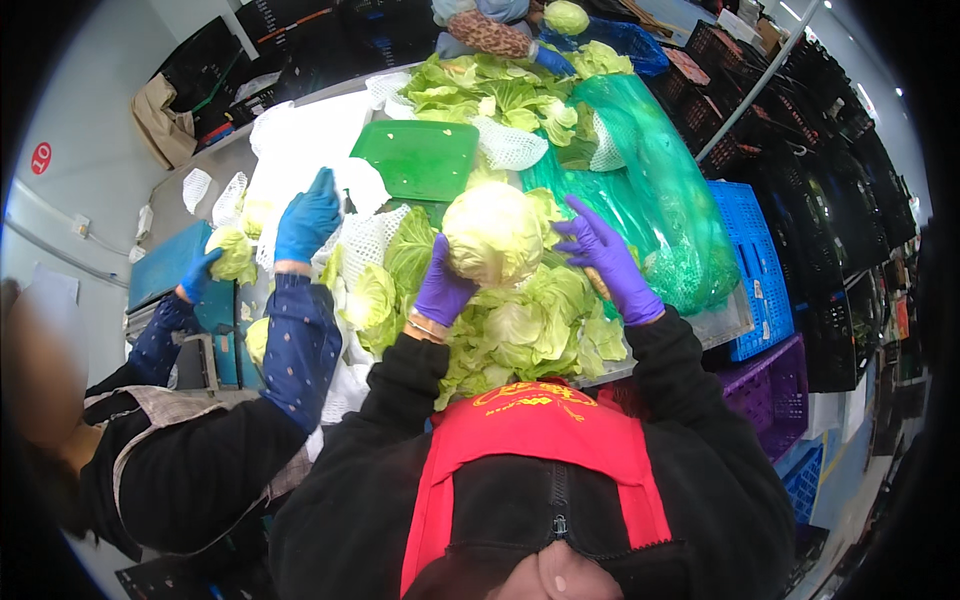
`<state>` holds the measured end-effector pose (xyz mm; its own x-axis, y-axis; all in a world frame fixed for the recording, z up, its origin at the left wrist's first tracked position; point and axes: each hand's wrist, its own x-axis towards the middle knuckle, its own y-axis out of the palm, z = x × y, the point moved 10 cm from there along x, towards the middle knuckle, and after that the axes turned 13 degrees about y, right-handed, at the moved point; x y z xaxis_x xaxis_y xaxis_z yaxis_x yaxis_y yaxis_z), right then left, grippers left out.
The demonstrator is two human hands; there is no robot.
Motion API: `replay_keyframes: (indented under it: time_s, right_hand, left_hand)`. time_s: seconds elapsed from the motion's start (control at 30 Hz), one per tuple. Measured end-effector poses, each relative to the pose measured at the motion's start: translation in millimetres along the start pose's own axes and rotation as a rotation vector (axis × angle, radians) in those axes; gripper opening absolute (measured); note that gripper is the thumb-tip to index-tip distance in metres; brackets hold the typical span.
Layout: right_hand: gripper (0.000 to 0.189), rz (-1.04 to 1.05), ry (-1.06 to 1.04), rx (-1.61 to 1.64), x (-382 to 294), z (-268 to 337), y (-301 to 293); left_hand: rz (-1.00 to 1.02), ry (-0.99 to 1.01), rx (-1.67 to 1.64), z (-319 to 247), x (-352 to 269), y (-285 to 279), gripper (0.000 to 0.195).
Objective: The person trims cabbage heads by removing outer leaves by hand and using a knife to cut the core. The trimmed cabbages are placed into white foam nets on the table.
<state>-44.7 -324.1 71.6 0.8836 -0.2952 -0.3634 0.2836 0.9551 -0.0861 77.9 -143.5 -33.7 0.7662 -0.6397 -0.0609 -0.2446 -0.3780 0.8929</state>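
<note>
A pale green cabbage head rests against my left hand, which wears a purple glove and supports it from the lower left. My right hand, gloved in purple too, is at the cabbage's right side with its fingers spread. Beneath that palm shows a short brown, handle-like piece; whether the hand grips it is unclear. Loose cabbage leaves are heaped under both hands, close to my red apron. Behind the cabbage lies a green plastic tray.
At left, a co-worker's blue-gloved hands are near another small cabbage. Across the table, another person's gloved hand touches leaves. A green mesh bag lies right, beside a blue crate and a purple crate. White foam nets are scattered about.
</note>
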Motion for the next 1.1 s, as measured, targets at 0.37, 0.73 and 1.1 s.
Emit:
replay_keyframes:
  time_s: [0.37,0.73,1.1]
  right_hand:
    - [0.128,0.271,-0.341,0.329,0.5,-6.8,76.7]
    - [0.071,0.495,0.014,1.038,3.2,-30.5,63.0]
    - [0.067,0.763,0.511,0.23,-95.6,-87.1,77.3]
  left_hand:
    - [0.089,0.046,-0.303,24.4,-21.3,27.6,0.096]
    - [0.342,0.595,1.041,-114.3,-33.5,111.5,0.119]
    - [0.509,-0.392,0.265,17.2,-92.5,71.0,0.124]
